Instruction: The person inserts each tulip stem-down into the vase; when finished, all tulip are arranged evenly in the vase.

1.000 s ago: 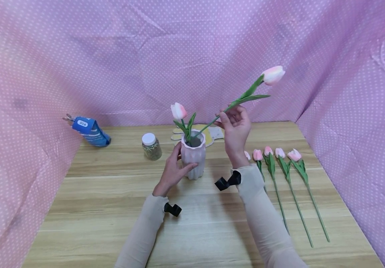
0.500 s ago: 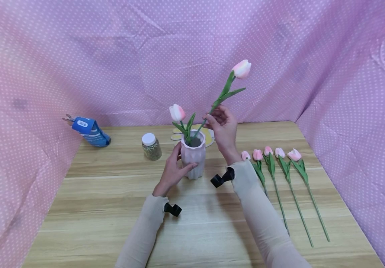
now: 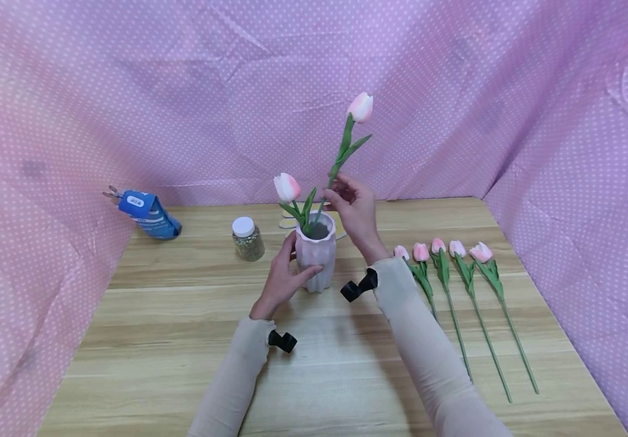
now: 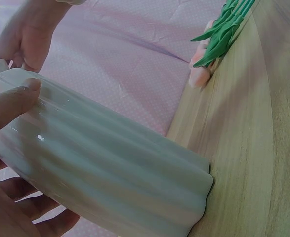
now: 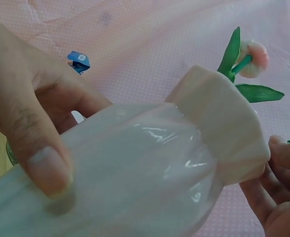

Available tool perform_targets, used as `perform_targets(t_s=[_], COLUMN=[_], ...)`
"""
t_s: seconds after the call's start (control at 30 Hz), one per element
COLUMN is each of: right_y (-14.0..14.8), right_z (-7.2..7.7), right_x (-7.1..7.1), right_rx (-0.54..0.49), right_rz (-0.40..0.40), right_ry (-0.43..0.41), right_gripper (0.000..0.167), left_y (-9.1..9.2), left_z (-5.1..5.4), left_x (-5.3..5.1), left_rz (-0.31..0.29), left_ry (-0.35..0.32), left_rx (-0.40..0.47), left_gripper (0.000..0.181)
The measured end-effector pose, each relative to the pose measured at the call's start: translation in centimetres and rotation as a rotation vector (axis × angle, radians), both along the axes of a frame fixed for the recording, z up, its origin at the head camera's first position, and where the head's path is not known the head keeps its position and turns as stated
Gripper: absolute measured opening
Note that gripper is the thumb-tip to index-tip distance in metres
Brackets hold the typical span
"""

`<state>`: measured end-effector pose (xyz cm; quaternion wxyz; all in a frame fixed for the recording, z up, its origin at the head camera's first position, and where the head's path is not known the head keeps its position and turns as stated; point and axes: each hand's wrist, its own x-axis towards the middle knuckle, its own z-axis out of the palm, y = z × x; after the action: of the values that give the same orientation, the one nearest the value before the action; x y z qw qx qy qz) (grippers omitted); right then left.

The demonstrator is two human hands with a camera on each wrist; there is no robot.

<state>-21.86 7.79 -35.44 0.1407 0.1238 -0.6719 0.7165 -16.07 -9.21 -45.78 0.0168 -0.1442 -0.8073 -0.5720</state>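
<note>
Your right hand [image 3: 358, 209] pinches the green stem of a pink-and-white tulip [image 3: 341, 156] between thumb and fingers, well below the bloom; the flower slants up to the right, while its lower stem leads into the mouth of the vase [image 3: 316, 261]. The stem's tip cannot be seen. Gripping below the leaves probably gives you control over the stem's angle. Your left hand [image 3: 283, 276] grasps the vase, thumb across its near side and fingers round the left, likely to keep it from tipping. It stands upright about midway between the tabletop's left and right edges. Another tulip [image 3: 287, 187] is in it, leaning left, which seems to leave the right of the mouth free.

Just left of the vase stands a white-capped jar [image 3: 249, 244]; behind it, towards the far edge, lies a yellow-and-white flat item [image 3: 340, 224], mostly hidden. Five loose tulips [image 3: 443, 270] lie side by side towards the right edge, blooms away from you, probably so your right hand can reach the stems. A clipped blue bag [image 3: 152, 215] sits by the far left corner.

Your tabletop [image 3: 155, 340] is pale, wood-grained; polka-dotted pink cloth [image 3: 237, 91], wrinkled, hangs behind it and along both sides.
</note>
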Motion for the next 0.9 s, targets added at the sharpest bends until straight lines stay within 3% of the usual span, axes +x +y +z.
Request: perform_targets(t_s=[0.4,0.67,0.9], right_y=[-0.7,-0.2,0.9], right_z=[-0.1,-0.4,-0.8], right_x=[-0.1,0.2,0.5], right_rx=[0.138,0.312,0.317], right_rz=[0.015,0.045,0.051], right_ry=[-0.021,0.01,0.005], right_gripper=[0.033,0.023,0.024], left_y=[-0.1,-0.1,0.0], left_z=[-0.1,0.0,0.1], left_x=[0.0,0.1,0.1], left_rz=[0.007,0.011,0.011], left_ry=[0.007,-0.023,-0.018], left_rx=[-0.004,-0.014,-0.02], left_gripper=[0.087,0.087,0.089])
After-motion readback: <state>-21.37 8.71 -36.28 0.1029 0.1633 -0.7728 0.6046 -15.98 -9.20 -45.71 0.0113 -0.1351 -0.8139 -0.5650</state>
